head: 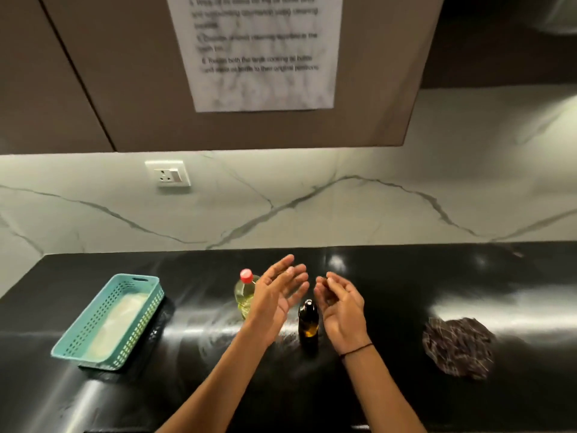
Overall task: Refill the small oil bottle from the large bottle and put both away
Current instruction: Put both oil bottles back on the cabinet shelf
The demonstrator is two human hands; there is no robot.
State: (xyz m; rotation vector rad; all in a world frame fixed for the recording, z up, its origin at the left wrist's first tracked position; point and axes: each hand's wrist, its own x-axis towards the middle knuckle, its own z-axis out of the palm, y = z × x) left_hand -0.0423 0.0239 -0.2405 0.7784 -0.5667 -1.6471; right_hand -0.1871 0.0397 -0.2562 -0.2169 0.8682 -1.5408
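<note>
A small dark glass bottle (308, 321) stands upright on the black counter (390, 292), a little amber oil showing near its base. Its top looks uncapped. Behind and to its left stands the large clear bottle (245, 295) of pale yellow oil with a red cap. My left hand (279, 293) hovers palm-up between the two bottles, fingers spread, holding nothing, partly hiding the large bottle. My right hand (342, 303) hangs just right of the small bottle with fingers curled; the fingertips seem to pinch something tiny, too small to make out.
A teal perforated basket (78, 342) with something white inside lies at the left. A dark checked cloth (459, 346) lies bunched at the right. Marble backsplash with a wall socket (168, 174) rises behind; a cabinet with a printed sheet (259, 51) hangs overhead.
</note>
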